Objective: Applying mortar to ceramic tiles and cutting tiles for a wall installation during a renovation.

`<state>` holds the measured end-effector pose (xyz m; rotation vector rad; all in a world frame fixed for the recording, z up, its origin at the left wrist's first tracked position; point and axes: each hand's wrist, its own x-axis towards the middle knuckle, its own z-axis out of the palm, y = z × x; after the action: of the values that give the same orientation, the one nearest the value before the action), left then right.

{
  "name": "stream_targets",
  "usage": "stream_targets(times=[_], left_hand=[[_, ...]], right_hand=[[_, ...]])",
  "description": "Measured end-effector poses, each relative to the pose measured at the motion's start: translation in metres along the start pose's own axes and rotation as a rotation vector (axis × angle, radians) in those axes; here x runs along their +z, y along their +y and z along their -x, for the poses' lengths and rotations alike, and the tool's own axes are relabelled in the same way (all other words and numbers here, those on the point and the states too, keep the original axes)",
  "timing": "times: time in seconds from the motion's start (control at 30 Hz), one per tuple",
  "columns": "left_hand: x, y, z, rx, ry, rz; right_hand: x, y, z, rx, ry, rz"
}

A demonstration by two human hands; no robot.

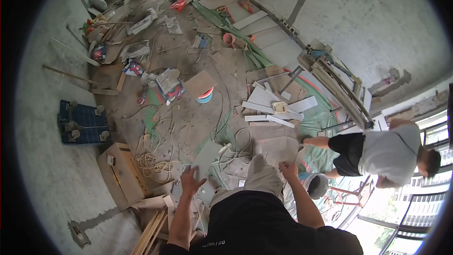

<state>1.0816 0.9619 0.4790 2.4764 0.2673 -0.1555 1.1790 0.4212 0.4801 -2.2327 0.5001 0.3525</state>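
Observation:
My left hand (190, 182) is open, thumb spread from the fingers, beside a flat grey-green board (206, 157). I cannot tell whether it touches the board. My right hand (288, 170) is closed beside my right knee, its fingers curled in. Whatever it may hold is hidden or too small to name. Close to my right forearm stands a bucket (317, 185) with a dark grey inside. A white power strip (224, 148) and loose cables lie on the floor ahead of my legs.
A co-worker (389, 157) in a grey shirt bends over by the window at right. White board strips (271, 106) lie ahead, near a trestle stacked with planks (337, 87). At left are a large cardboard box (123, 174), coiled rope (155, 160) and a blue wheeled dolly (85, 122).

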Motion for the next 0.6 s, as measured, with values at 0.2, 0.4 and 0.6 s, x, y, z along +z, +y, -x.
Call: stream_targets(times=[0.2, 0.4, 0.6], left_hand=[[-0.044, 0.167, -0.202, 0.297, 0.060, -0.128], [-0.066, 0.281, -0.322, 0.478, 0.036, -0.172], [-0.084, 0.317, -0.397, 0.471, -0.014, -0.182]], right_hand=[[-0.039, -0.230, -0.139, -0.521, -0.224, 0.030], [-0.075, -0.366, -0.256, -1.148, -0.452, 0.249], [-0.064, -0.448, -0.360, -1.366, -0.774, 0.551]])
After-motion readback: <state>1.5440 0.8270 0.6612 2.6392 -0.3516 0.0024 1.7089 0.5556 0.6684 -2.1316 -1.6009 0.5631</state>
